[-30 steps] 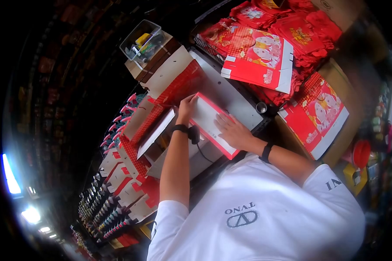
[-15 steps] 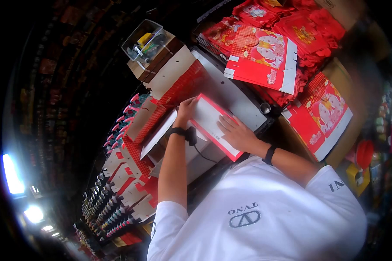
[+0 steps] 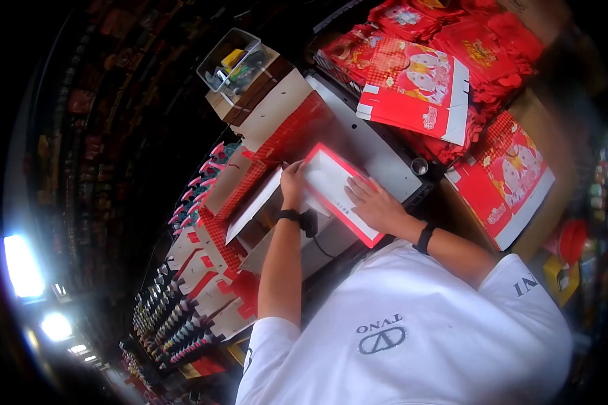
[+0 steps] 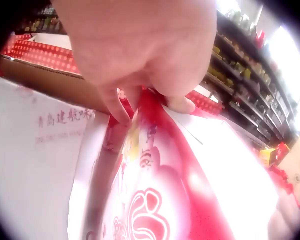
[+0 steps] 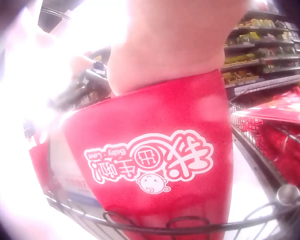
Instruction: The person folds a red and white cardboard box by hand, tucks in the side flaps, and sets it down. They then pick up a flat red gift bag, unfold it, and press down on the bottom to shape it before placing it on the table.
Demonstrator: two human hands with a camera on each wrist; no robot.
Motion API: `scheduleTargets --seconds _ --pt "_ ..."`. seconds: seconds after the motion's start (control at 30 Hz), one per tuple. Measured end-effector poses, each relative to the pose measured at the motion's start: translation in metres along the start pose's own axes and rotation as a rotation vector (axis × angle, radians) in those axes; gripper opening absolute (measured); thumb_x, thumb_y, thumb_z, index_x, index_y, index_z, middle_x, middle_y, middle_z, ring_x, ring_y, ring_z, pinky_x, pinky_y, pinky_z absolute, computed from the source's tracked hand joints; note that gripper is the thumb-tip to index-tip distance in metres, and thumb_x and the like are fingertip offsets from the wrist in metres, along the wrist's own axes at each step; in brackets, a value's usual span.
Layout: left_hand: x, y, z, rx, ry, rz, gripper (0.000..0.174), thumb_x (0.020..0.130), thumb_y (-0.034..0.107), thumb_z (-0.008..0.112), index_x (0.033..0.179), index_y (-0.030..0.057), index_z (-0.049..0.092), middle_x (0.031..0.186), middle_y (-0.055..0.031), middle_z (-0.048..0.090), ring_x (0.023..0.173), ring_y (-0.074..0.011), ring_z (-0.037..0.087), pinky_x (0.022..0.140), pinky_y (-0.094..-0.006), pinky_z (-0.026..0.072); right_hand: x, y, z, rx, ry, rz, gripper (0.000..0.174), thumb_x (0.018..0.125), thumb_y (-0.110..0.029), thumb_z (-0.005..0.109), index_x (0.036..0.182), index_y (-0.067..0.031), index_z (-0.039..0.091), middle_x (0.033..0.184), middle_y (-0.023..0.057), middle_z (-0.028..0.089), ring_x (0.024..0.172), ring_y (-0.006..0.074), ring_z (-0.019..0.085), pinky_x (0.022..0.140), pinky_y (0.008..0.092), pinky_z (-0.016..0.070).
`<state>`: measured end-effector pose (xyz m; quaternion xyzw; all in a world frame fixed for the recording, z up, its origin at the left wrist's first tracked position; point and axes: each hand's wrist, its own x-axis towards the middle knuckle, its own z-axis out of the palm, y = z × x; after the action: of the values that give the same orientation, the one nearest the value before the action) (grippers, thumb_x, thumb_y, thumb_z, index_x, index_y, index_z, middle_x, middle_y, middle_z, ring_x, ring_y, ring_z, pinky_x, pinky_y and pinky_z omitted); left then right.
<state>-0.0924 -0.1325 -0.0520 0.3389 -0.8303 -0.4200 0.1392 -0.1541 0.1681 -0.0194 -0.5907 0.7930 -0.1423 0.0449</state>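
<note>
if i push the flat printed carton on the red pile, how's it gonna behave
The flat printed carton looks like thin card, so it's probably light and fairly stiff, though its notched edge may bend. It lies on an uneven red pile, so it may slide or tilt when pushed.

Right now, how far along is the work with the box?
Looks done: the box has taken shape, its red printed side meeting the white panel at an edge. In hand: the left hand pinches one end; the right hand lies on the white panel. Probably left: two flat-looking printed cartons, one atop the red goods, one beside them. Whether the box is fully closed, I cannot tell.
</note>
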Motion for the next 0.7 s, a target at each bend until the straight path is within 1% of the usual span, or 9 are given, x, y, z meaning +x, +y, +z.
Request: scheduleTargets --seconds 0.07,0.17,0.27,0.37,0.47,0.6,0.63,0.67,0.7 --pt "0.0 -0.023 0.011 -0.196 0.032 -0.033 0.033 0.104 0.022 0.068 0.119 -0.0058 0.077 0.094 -0.0067 0.078 0.084 -0.0143 0.068 0.081 -0.0281 0.0532 -0.001 0.001 -0.001 0.018 0.004 0.002 0.059 0.111 -0.038 0.046 0.159 -0.0039 0.045 0.169 0.0163 0.038 0.16 0.0293 0.028 0.128 0.0511 0.0233" --pt "-0.017 0.002 -0.01 -0.495 -0.016 -0.279 0.037 0.105 0.025 0.067 0.121 -0.0071 0.076 0.089 -0.0014 0.074 0.08 -0.0122 0.064 0.077 -0.0257 0.0509 -0.001 0.002 -0.003 0.046 0.005 0.016 0.06 0.111 -0.037 0.047 0.161 -0.0047 0.042 0.17 0.0174 0.035 0.16 0.0302 0.029 0.129 0.0504 0.0224" --pt "-0.026 -0.004 -0.012 -0.587 0.004 -0.377 0.039 0.106 0.027 0.067 0.123 -0.008 0.075 0.086 0.0024 0.07 0.076 -0.0106 0.06 0.071 -0.0247 0.0479 -0.002 0.001 -0.002 0.024 0.055 -0.006 0.058 0.11 -0.037 0.049 0.158 -0.0044 0.046 0.169 0.0154 0.039 0.159 0.0298 0.03 0.128 0.0513 0.0243" --pt "-0.014 -0.023 -0.012 -0.374 -0.041 -0.293 0.039 0.106 0.026 0.067 0.122 -0.0086 0.075 0.085 0.0011 0.069 0.074 -0.0112 0.059 0.07 -0.0262 0.0475 0.001 0.001 0.0 0.0 0.046 0.008 0.058 0.11 -0.038 0.048 0.157 -0.0045 0.047 0.168 0.015 0.04 0.159 0.0298 0.029 0.128 0.0514 0.0245" --pt "-0.013 -0.022 -0.009 -0.207 0.025 -0.237 0.04 0.105 0.025 0.067 0.122 -0.01 0.074 0.084 0.0003 0.068 0.072 -0.0109 0.057 0.067 -0.0272 0.0468 0.001 0.003 0.002 0.016 0.029 -0.006 0.058 0.11 -0.038 0.047 0.157 -0.0046 0.047 0.169 0.0146 0.039 0.16 0.0295 0.029 0.128 0.0518 0.0234" --pt "-0.01 -0.031 -0.008 -0.423 0.017 -0.274 0.041 0.105 0.027 0.067 0.117 -0.0114 0.074 0.086 -0.0014 0.068 0.079 -0.0099 0.058 0.072 -0.0288 0.0475 0.002 0.001 -0.002 -0.003 -0.014 -0.001 0.059 0.111 -0.038 0.045 0.16 -0.0047 0.044 0.171 0.0154 0.035 0.161 0.0295 0.026 0.129 0.0511 0.0221" --pt "-0.005 -0.026 -0.016 -0.337 -0.054 -0.232 0.045 0.106 0.032 0.066 0.118 -0.0105 0.074 0.088 -0.0012 0.069 0.082 -0.0099 0.058 0.075 -0.0294 0.0479 0.002 0.003 -0.001 -0.007 -0.005 -0.002 0.059 0.111 -0.038 0.045 0.16 -0.0047 0.044 0.171 0.0154 0.034 0.161 0.0294 0.026 0.129 0.0512 0.0219" --pt "0.003 -0.02 -0.018 -0.257 -0.129 -0.229 0.046 0.106 0.033 0.066 0.119 -0.01 0.074 0.088 -0.0013 0.069 0.082 -0.01 0.058 0.075 -0.0295 0.0481 0.001 0.004 0.0 -0.01 0.002 -0.002 0.059 0.111 -0.038 0.045 0.16 -0.0047 0.044 0.171 0.0153 0.034 0.161 0.0293 0.026 0.129 0.0513 0.0218" --pt "0.008 0.01 -0.024 -0.177 -0.201 -0.228 0.047 0.106 0.034 0.065 0.121 -0.0094 0.073 0.089 -0.0014 0.069 0.082 -0.0101 0.058 0.075 -0.0295 0.0482 0.0 0.004 -0.002 -0.02 -0.012 -0.003 0.059 0.111 -0.038 0.045 0.16 -0.0046 0.043 0.172 0.0153 0.034 0.161 0.0292 0.026 0.129 0.0514 0.0219"
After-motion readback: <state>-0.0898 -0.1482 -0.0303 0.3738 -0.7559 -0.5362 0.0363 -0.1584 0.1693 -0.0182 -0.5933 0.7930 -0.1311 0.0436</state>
